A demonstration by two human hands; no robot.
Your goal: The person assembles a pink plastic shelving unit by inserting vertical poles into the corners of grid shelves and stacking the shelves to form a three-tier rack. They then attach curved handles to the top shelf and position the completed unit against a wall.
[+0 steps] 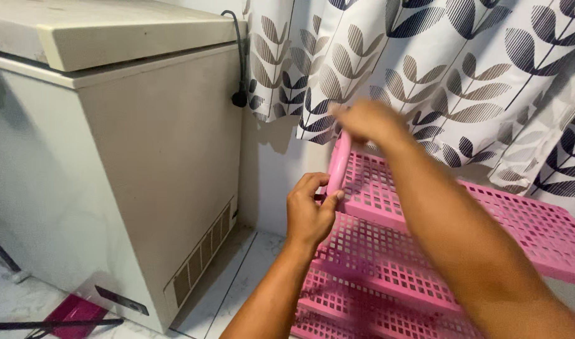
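The left hand (307, 210) is curled around the bottom part of a pink post (339, 164). The thumb and fingers pinch the post from both sides, so this hand is gripping it. The right hand (368, 122) is higher up, at the top end of the same pink post. It is blurry, so I cannot tell for sure if it is closed on the post or just pressing on it. The post stands almost straight up between the two hands, at the near corner of a pink rack (425, 251). The rack has flat shelves full of little square holes, one under the other, and it sits under and to the right of both hands. Behind the right hand hangs a white curtain (438, 56) with dark and tan leaf shapes. To the left of the left hand is a big white chest freezer (112, 157) with its lid shut. A black cord (240, 63) hangs down at the freezer's back corner, up and left of the hands. Far down on the left, on the white floor (250, 263), lies a dark pink dustpan (74, 314) with a thin dark stick (55, 324) over it.
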